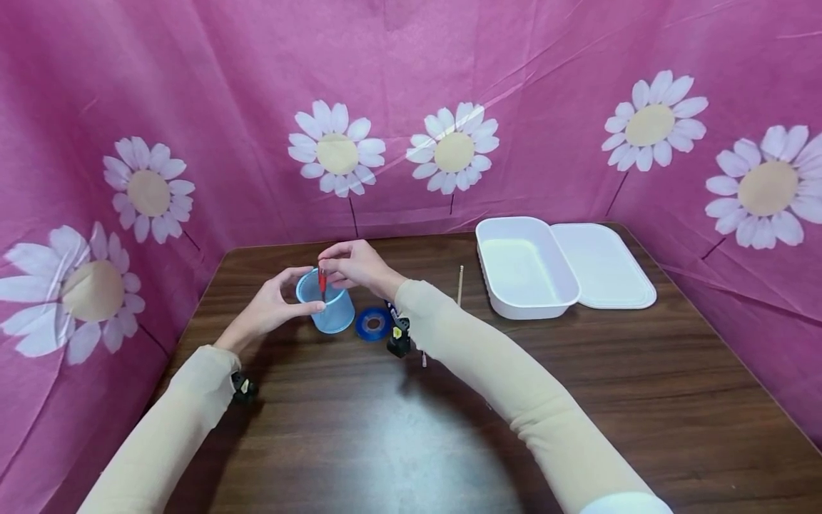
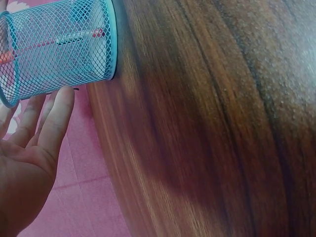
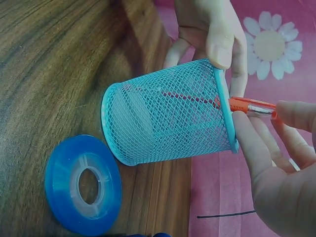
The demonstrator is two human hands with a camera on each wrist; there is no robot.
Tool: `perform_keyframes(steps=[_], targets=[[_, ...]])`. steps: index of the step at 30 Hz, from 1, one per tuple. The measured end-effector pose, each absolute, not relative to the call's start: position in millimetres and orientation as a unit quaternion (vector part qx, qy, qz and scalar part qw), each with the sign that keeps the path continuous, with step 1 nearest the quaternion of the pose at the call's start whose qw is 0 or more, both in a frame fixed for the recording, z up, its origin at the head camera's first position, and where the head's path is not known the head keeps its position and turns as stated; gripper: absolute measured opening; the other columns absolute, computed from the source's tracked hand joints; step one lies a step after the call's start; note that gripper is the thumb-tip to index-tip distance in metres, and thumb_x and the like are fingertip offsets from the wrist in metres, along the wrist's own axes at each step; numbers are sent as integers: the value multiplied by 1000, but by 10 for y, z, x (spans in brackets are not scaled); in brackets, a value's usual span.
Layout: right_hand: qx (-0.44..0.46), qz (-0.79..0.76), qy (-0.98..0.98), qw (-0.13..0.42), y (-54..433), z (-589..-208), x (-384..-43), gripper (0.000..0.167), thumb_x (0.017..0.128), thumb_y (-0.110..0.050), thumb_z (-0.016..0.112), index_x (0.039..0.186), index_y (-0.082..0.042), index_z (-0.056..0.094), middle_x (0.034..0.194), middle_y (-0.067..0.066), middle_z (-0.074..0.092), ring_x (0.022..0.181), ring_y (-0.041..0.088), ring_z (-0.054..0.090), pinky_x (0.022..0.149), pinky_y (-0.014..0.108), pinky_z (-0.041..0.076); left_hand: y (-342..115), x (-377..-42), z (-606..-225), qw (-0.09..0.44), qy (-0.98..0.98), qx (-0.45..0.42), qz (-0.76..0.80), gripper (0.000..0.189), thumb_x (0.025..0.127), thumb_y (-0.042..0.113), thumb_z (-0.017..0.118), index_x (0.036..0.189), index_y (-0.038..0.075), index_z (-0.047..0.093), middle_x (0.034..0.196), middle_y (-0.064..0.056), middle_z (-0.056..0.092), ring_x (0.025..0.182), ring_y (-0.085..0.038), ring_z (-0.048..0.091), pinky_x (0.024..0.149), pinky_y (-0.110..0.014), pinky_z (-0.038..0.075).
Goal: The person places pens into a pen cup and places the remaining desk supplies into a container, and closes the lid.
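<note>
A light-blue wire-mesh pen cup stands upright at the left of the table. My left hand holds it near the rim, thumb on the near side and fingers round the far side. Above the cup's mouth, my right hand pinches a red pen by its upper end. Most of the pen's clear barrel is down inside the cup and shows through the mesh in both wrist views. Close by the cup's right side lies a roll of blue tape, flat on the table.
A white plastic box sits open at the back right, and its white lid lies beside it. Between tape and box is a thin pale stick, partly hidden by my right sleeve. A pink flowered curtain surrounds the table.
</note>
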State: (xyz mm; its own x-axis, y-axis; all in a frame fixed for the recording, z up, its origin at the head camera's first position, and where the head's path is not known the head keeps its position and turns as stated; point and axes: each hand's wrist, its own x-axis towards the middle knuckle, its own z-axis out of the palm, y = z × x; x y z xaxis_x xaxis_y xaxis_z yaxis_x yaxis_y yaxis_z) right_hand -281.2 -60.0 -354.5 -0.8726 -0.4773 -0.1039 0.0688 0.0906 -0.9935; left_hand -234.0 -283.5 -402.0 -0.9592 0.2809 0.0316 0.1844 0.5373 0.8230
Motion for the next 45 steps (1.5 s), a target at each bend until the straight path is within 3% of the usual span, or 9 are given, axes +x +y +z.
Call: perform_keyframes(steps=[14,22,28,35,42,45], targets=[[-103,-670,712,186,-595,-3559,-2898,24,96,-8,72,116,5,72,95,18,75,96,41,72,74,40,61,-2821,-2351,-4027,33,873,141,466,78,85,32,85,149,13,45,125,-12,63,105,-29,63,85,-32,52],[-92,-669,717,174,-612,-3568,-2907,21,95,-7,72,114,2,73,97,20,75,93,42,72,68,36,61,-2810,-2360,-4033,33,869,141,473,77,86,31,85,150,14,46,129,-11,62,108,-28,61,87,-33,51],[-86,-674,712,179,-628,-3578,-2906,16,96,-6,71,109,1,74,94,18,75,94,40,72,70,37,61,-2820,-2352,-4033,37,867,146,475,75,88,29,83,150,12,45,126,-14,62,103,-28,63,84,-29,53],[-83,-675,710,182,-625,-3593,-2901,19,99,-6,67,114,3,73,98,20,74,94,38,73,71,38,61,-2828,-2339,-4031,46,869,143,471,75,88,32,82,151,14,43,129,-12,61,107,-28,61,86,-31,53],[-94,-698,684,190,-609,-3618,-2908,22,100,-6,65,119,3,71,108,24,72,101,42,70,85,49,57,-2836,-2347,-4042,42,870,141,471,77,88,33,82,151,14,43,127,-12,61,105,-27,62,85,-32,53],[-95,-696,686,188,-597,-3635,-2914,22,100,-7,65,120,2,70,109,24,72,98,40,71,82,46,59,-2831,-2347,-4045,44,871,138,470,77,88,33,82,151,14,43,127,-13,61,104,-27,62,84,-32,53]])
